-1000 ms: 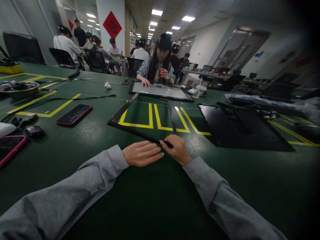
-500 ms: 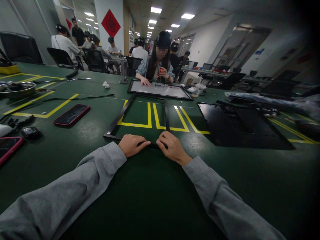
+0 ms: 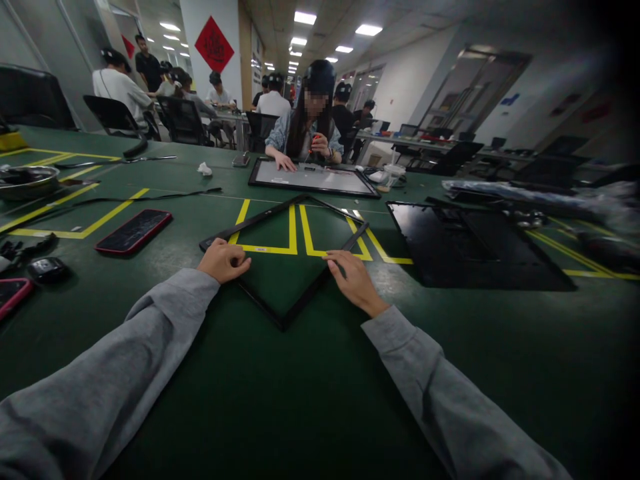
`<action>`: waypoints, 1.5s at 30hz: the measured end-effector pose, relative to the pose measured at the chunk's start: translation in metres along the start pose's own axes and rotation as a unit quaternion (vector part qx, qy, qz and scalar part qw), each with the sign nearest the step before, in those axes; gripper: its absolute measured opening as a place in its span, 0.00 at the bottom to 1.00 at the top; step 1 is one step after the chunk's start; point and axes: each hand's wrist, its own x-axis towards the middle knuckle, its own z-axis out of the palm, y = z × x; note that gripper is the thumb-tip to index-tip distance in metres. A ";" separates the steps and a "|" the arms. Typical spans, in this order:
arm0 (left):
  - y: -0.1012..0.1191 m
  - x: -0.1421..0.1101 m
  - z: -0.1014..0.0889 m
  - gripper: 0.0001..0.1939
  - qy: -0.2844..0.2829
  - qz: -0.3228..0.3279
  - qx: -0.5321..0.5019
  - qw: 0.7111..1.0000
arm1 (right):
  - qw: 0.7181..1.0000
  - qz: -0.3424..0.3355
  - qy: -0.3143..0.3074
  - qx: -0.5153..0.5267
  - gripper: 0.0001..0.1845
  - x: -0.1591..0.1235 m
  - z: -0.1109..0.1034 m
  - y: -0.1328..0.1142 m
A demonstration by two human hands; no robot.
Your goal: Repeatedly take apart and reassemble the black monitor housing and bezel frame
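A thin black rectangular frame (image 3: 306,301), like a monitor bezel, lies turned cornerwise on the green table, one corner pointing toward me. My left hand (image 3: 223,261) is closed on its left side, near the left corner. On the near right side, my right hand (image 3: 353,277) grips the frame between thumb and fingers. Yellow tape lines on the table show through the opening. Farther right lies a large black monitor back cover (image 3: 480,250), apart from my hands.
Across the table a co-worker's hands (image 3: 283,161) work at a display panel (image 3: 320,181) with an orange-handled tool. To the left lie a red-edged phone (image 3: 134,231), a black mouse (image 3: 49,269), a metal bowl (image 3: 29,183) and a black cable (image 3: 175,197). Plastic-wrapped material (image 3: 515,191) lies right.
The frame has been turned on the table, so a corner now faces me instead of its short side. My left hand has moved left and my right hand slightly right, farther apart.
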 end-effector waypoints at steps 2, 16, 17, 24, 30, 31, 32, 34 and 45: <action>-0.010 0.000 -0.002 0.17 0.017 -0.031 0.021 0.999 | 1.000 0.002 -0.030 -0.008 0.21 -0.002 0.004 0.007; 0.092 -0.002 -0.004 0.28 -0.088 -0.066 0.052 0.993 | 0.994 -0.025 -0.098 -0.031 0.32 0.000 0.002 0.007; 0.106 -0.005 -0.001 0.31 -0.107 -0.033 0.042 0.993 | 0.994 -0.030 -0.095 -0.037 0.31 0.000 0.003 0.004; 0.113 -0.007 -0.003 0.20 -0.184 0.034 0.044 0.981 | 0.993 -0.048 -0.096 -0.056 0.24 0.000 0.002 -0.007; 0.040 0.009 -0.026 0.16 -0.224 -0.052 0.072 0.971 | 0.993 -0.018 -0.077 -0.088 0.25 -0.002 0.000 0.016; 0.025 0.010 -0.028 0.17 -0.213 -0.082 0.093 0.969 | 0.993 -0.007 -0.069 -0.100 0.25 -0.003 -0.001 0.022; 0.011 0.010 -0.030 0.17 -0.208 -0.115 0.121 0.964 | 0.992 0.006 -0.060 -0.113 0.26 -0.004 -0.001 0.028; -0.016 0.008 -0.031 0.20 -0.192 -0.175 0.171 0.950 | 0.988 0.044 -0.037 -0.142 0.29 -0.005 0.000 0.041; -0.044 -0.002 -0.005 0.53 -0.091 -0.295 0.125 0.943 | 0.961 0.240 -0.004 -0.140 0.46 -0.012 0.003 0.068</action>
